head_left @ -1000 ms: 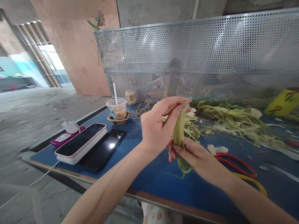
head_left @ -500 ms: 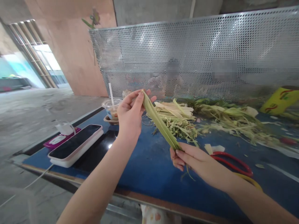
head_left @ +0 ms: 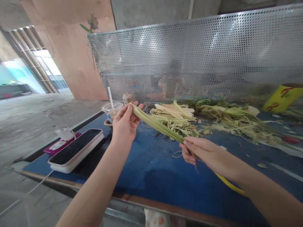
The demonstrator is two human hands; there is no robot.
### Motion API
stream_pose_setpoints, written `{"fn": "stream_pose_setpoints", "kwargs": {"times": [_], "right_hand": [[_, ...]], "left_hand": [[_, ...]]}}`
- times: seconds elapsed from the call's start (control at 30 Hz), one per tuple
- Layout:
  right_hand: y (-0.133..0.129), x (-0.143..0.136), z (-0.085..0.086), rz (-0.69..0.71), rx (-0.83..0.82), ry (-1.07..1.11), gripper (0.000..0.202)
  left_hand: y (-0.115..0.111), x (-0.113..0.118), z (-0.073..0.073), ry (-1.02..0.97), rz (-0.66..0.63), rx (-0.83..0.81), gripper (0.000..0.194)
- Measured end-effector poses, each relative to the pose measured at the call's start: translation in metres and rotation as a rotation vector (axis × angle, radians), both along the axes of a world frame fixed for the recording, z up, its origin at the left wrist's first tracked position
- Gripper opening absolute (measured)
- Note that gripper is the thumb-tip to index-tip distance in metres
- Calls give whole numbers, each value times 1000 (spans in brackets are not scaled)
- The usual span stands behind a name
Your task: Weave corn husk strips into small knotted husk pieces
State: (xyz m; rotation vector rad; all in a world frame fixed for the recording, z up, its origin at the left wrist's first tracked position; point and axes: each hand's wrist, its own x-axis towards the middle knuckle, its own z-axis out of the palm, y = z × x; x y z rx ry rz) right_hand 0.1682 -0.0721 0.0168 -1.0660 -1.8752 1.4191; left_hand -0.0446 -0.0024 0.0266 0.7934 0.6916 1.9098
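A long green leaf strip (head_left: 157, 125) is stretched between both hands above the blue table (head_left: 151, 176). My left hand (head_left: 125, 123) pinches its upper left end near the drink cup. My right hand (head_left: 201, 153) grips its lower right end, thin fibres trailing below the fingers. Behind the strip lies a pile of cut leaf strips and shreds (head_left: 176, 119).
A phone on a white power bank (head_left: 75, 149), a dark tablet (head_left: 94, 156) and a pink box (head_left: 60, 145) sit at the left. A plastic cup with straw (head_left: 111, 110) stands behind my left hand. Husks (head_left: 236, 121), a yellow handle (head_left: 230, 186) and perforated metal screen (head_left: 189, 60) are also here.
The strip went from upright and folded to stretched out nearly flat. My left hand moved left and down with its end; my right hand shifted right, covering the red scissor handles.
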Motion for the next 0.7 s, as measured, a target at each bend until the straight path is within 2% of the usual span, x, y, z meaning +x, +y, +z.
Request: {"fn": "stream_pose_setpoints", "kwargs": {"times": [0.17, 0.33, 0.5, 0.6, 0.63, 0.7], "right_hand": [[5, 10, 11, -138, 131, -153, 34], [9, 23, 16, -331, 319, -348, 39], [8, 20, 13, -435, 438, -365, 39], [9, 20, 14, -460, 511, -423, 36], [10, 20, 17, -437, 540, -455, 36], [10, 22, 25, -361, 605, -517, 35]], "left_hand": [[-7, 1, -4, -57, -2, -88, 9], [-25, 0, -11, 30, -63, -196, 13], [-38, -5, -26, 50, -70, -199, 9], [-42, -15, -31, 249, -126, -258, 6], [-44, -19, -31, 356, -164, -294, 7], [-49, -30, -28, 511, -149, -310, 15]]}}
